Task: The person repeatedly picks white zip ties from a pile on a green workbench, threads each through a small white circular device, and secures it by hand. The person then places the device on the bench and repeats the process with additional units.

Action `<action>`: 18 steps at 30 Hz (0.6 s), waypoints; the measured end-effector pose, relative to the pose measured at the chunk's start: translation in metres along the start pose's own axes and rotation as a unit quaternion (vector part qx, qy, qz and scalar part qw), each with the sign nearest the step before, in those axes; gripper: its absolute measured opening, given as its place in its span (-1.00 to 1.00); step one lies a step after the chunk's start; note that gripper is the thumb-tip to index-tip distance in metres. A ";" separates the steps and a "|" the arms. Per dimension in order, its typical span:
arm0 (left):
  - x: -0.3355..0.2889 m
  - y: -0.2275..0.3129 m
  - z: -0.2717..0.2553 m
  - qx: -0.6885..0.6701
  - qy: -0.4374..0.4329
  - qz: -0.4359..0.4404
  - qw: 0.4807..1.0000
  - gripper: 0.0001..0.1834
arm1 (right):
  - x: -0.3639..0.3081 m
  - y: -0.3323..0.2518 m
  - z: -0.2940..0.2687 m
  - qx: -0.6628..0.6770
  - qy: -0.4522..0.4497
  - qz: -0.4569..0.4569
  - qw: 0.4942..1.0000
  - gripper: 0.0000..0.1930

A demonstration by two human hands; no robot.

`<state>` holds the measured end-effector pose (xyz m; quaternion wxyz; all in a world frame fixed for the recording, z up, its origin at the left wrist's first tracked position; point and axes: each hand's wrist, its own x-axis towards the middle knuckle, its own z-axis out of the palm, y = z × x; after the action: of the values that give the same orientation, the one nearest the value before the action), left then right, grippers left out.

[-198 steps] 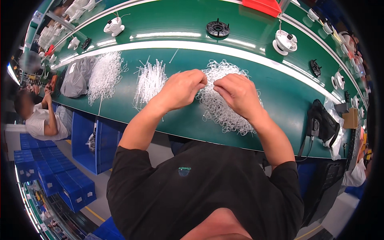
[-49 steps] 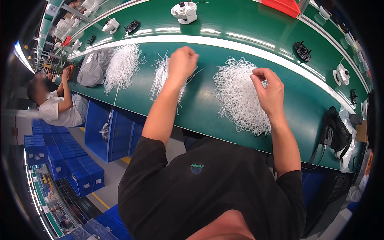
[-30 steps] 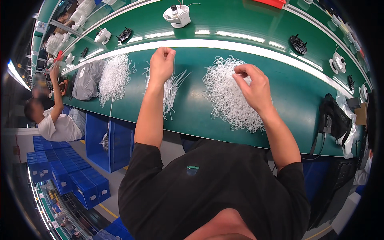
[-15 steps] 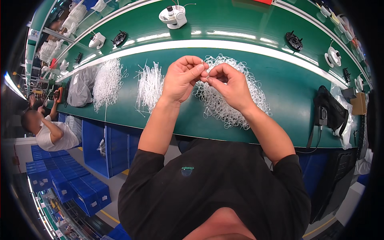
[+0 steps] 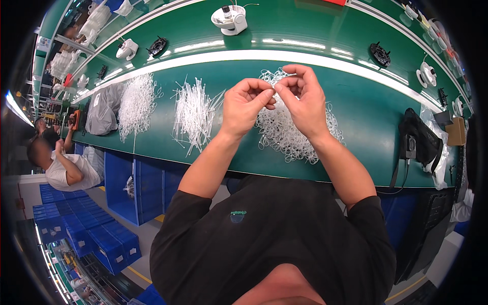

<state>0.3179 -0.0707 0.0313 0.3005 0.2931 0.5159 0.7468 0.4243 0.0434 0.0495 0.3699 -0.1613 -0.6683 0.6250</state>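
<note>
Shifting a bit to the right, the left hand (image 5: pixel 245 108) and the right hand (image 5: pixel 305 104) are now meeting over the loops (image 5: pixel 283 137), and the right hand is reaching higher than before. Along the back, the white part (image 5: pixel 230 24) and the black disc (image 5: pixel 380 54) are also sitting a little more to the right. On each hand, the fingers are pressing together at the tips, and the two hands are nearly touching. I am looking hard, but I cannot tell what they are pinching. The loops are lying in a big white heap on the green worktop (image 5: pixel 366 137). Straight ties (image 5: pixel 195 114) are lying in a pile to the left of the left hand. Farther left, more loops (image 5: pixel 137 107) are making another heap, and a grey bag (image 5: pixel 101 113) is lying just beside it. Near the right end, a black bag (image 5: pixel 418 142) is resting. Over on the far left, another person (image 5: pixel 63 175) is bending an arm upward.
</note>
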 end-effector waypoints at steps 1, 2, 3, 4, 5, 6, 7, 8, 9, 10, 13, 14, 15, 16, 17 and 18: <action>0.000 -0.001 0.000 -0.007 0.007 0.005 1.000 -0.85 | -0.001 0.001 0.001 0.019 0.001 0.007 1.000 -0.89; 0.001 -0.003 0.000 -0.016 0.013 0.008 1.000 -0.84 | -0.002 0.002 0.002 -0.013 -0.007 -0.022 1.000 -0.89; 0.002 -0.004 0.000 -0.024 0.020 0.012 0.999 -0.84 | -0.003 0.003 0.002 -0.044 -0.014 -0.051 0.998 -0.90; 0.003 -0.004 -0.001 -0.024 0.022 0.015 0.999 -0.84 | -0.004 0.004 0.002 -0.075 -0.022 -0.080 0.994 -0.90; 0.004 -0.003 -0.002 -0.024 0.025 0.020 0.999 -0.84 | -0.004 0.005 0.002 -0.090 -0.023 -0.092 0.991 -0.91; 0.005 -0.003 -0.003 -0.023 0.029 0.024 0.999 -0.84 | -0.004 0.006 0.001 -0.104 -0.024 -0.105 0.989 -0.92; 0.005 -0.003 -0.003 -0.024 0.031 0.025 0.999 -0.84 | -0.004 0.006 0.000 -0.119 -0.026 -0.117 0.986 -0.93; 0.005 -0.003 -0.003 -0.025 0.033 0.026 0.999 -0.84 | -0.004 0.006 0.000 -0.122 -0.026 -0.117 0.985 -0.93; 0.004 -0.003 -0.003 -0.026 0.035 0.026 0.999 -0.84 | -0.004 0.005 0.000 -0.126 -0.026 -0.117 0.985 -0.93; 0.004 -0.003 -0.003 -0.027 0.036 0.026 0.999 -0.84 | -0.003 0.005 0.000 -0.129 -0.026 -0.117 0.984 -0.93; 0.004 -0.002 -0.004 -0.026 0.035 0.025 0.999 -0.84 | -0.003 0.003 0.001 -0.128 -0.027 -0.107 0.986 -0.93; 0.004 -0.003 -0.004 -0.023 0.031 0.025 0.999 -0.84 | -0.003 0.004 0.001 -0.126 -0.027 -0.104 0.986 -0.93; 0.004 -0.003 -0.004 -0.021 0.028 0.024 0.999 -0.85 | -0.003 0.004 0.000 -0.124 -0.027 -0.101 0.987 -0.92; 0.003 -0.003 -0.004 -0.011 0.028 0.024 0.999 -0.85 | -0.003 0.005 0.000 -0.121 -0.027 -0.098 0.987 -0.92; 0.003 -0.003 -0.004 -0.001 0.028 0.024 0.999 -0.85 | -0.003 0.005 0.000 -0.126 -0.028 -0.101 0.986 -0.92; 0.002 -0.003 -0.004 0.009 0.028 0.024 0.999 -0.86 | -0.003 0.005 0.000 -0.131 -0.029 -0.103 0.986 -0.91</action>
<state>0.3142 -0.0703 0.0271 0.2653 0.2872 0.5234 0.7571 0.4253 0.0426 0.0438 0.3887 -0.1205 -0.7680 0.4946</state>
